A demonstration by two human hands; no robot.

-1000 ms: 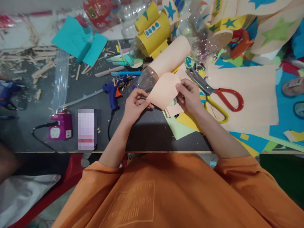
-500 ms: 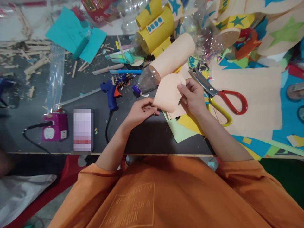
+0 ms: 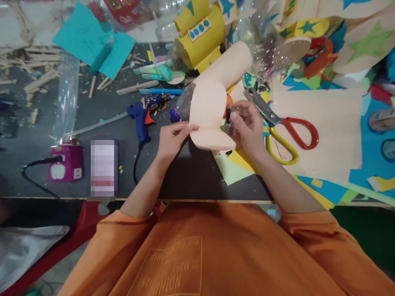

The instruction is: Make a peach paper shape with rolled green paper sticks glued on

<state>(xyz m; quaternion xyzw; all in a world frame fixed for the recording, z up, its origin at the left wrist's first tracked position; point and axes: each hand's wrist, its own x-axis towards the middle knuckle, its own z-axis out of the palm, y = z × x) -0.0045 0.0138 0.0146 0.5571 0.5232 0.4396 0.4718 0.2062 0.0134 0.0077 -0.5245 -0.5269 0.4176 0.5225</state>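
"Pinching is seen at the left hand (image 3: 173, 139); what is held?"
"The bent peach paper (image 3: 208, 105), above the counter (image 3: 191, 179)."
"And the right hand (image 3: 251, 128)?"
"It is curled beside a dark object (image 3: 228, 114); whether that is gripped cannot be told."

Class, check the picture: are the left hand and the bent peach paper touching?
Touching. The head view shows the left hand pinching the bent peach paper at its left edge, thumb on top.

Matt, smooth paper piece (image 3: 208, 105); glossy scissor blades (image 3: 264, 107)
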